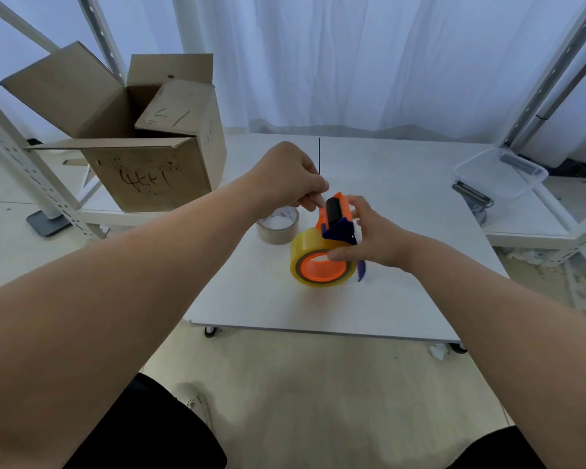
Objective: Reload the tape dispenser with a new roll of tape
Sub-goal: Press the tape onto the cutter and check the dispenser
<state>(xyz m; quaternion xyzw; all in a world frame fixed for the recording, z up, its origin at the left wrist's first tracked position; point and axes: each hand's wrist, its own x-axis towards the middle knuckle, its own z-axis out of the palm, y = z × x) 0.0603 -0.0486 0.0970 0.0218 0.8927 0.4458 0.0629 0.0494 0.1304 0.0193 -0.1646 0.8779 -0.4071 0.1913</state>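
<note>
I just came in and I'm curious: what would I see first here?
The bright orange and blue dispenser with its yellow roll sits at the middle of the table. The right hand holds it and the left hand pinches at its top. Just behind lies a brown tape ring, and an open box stands at the left.

Your left forearm bare, reaching in from lower left. Left grip [286, 174] knuckles up, fingers curled, fingertips pinching at top edge of tape dispenser [334, 214]. Your right forearm bare, in from lower right. Right grip [374, 231] clasps dispenser from right, thumb low, fingers round far side.
</note>
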